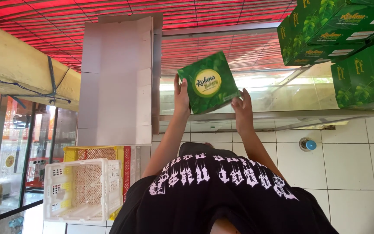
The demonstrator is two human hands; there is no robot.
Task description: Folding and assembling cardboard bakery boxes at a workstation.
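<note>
Green box, judged light, stiff cardboard with crushable walls, is held aloft between left hand and right hand, each grip closed on opposite side edges, near stacked green boxes.

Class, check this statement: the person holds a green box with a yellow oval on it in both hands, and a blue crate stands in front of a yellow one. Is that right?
Not quite: the head view shows the front crate is white, not blue. It stands in front of the yellow crate. The rest holds: the left hand and right hand hold the green box.
</note>
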